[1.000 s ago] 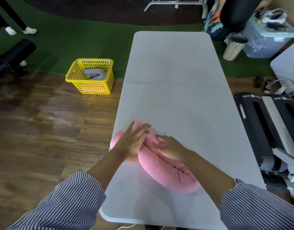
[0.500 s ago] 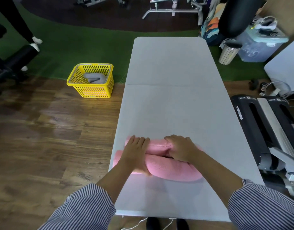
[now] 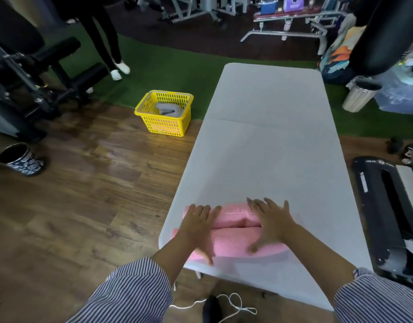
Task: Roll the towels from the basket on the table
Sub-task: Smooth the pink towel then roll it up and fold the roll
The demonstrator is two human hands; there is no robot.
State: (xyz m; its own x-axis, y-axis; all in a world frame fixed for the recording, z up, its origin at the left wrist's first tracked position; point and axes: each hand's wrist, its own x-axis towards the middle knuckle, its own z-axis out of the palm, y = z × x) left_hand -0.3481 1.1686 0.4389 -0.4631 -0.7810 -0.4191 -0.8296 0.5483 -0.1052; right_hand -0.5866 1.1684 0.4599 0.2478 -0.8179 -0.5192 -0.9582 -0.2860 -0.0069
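Both hands, left (image 3: 198,226) and right (image 3: 271,223), press seemingly flat, fingers spread, on the pink towel (image 3: 234,231).

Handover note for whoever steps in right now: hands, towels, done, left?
Left hand: open, flat, pressing the left end of the pink towel.
Right hand: open, fingers spread, pressing its right part.
Pink towel: bundled into a thick roll across the near end of the white table, close to the near-left corner.
Yellow basket: on the floor left of the table, grey towel inside.
Done: pink towel mostly rolled.
Left: tidy this roll, then fetch and roll the grey towel.
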